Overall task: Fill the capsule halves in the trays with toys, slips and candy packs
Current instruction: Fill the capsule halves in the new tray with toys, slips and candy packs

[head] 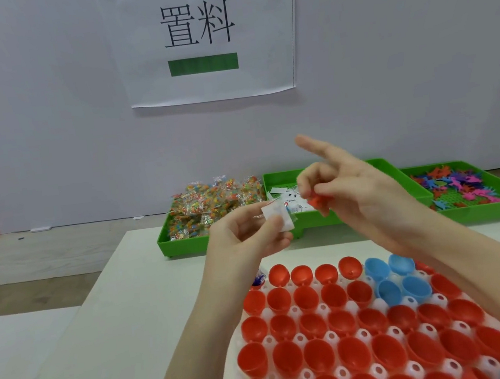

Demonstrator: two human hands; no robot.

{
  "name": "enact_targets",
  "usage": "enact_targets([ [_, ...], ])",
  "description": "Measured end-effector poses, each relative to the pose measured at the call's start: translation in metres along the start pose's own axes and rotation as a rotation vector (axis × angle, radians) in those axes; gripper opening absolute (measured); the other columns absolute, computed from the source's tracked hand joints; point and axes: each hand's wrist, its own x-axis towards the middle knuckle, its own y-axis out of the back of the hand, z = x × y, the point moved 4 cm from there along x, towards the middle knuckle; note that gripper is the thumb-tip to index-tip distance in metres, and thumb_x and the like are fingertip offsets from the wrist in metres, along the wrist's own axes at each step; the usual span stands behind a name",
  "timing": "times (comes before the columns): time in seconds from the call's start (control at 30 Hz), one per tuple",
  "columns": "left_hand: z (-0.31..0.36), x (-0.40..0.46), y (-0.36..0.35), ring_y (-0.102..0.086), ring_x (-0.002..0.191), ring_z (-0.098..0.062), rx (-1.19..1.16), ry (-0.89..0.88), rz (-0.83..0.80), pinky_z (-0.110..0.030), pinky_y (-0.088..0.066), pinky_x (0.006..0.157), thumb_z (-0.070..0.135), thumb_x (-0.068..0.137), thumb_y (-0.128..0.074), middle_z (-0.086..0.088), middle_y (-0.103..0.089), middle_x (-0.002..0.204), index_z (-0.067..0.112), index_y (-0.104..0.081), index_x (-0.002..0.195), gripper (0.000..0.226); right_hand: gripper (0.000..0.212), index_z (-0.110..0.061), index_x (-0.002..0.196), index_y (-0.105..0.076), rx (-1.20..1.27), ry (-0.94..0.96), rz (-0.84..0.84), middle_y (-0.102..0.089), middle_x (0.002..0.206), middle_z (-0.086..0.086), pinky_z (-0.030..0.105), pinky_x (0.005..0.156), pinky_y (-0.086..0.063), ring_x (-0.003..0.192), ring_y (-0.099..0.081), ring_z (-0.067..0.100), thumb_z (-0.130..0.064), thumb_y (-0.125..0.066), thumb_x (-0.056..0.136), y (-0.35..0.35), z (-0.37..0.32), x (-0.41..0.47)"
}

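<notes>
A white, smooth worktop (148,296) stands before a plain pale wall carrying a paper sign (208,37) with two large black characters and a green bar. Both hands hover above it. The left hand (245,237) has its grip pinching a small white folded slip (277,219). Just right of it, almost touching, the right hand (352,186) has its grip pinching a small red toy (316,203), index finger pointing up. Beyond both grips sit three shiny green plastic trays: crinkly clear candy packs (210,206), white slips (287,199) and flat colourful toys (468,184). Below the grips a white moulded tray (269,341) holds glossy red capsule halves (316,351) and a few blue capsule halves (392,282), all open upward. Bare worktop lies left of the grips.
</notes>
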Motion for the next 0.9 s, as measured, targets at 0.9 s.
enact_targets([
  [0.9, -0.022, 0.014, 0.027, -0.064, 0.076, 0.003, 0.543, -0.180, 0.043, -0.009, -0.049, 0.070, 0.010, 0.080, -0.068, 0.013, -0.066, 0.079, 0.020, -0.058, 0.118, 0.040, 0.026, -0.015, 0.096, -0.071, -0.738, -0.169, 0.019, -0.060, 0.069, -0.004, 0.013, 0.060, -0.043, 0.060, -0.052, 0.004, -0.006, -0.072, 0.072, -0.021, 0.037, 0.035],
])
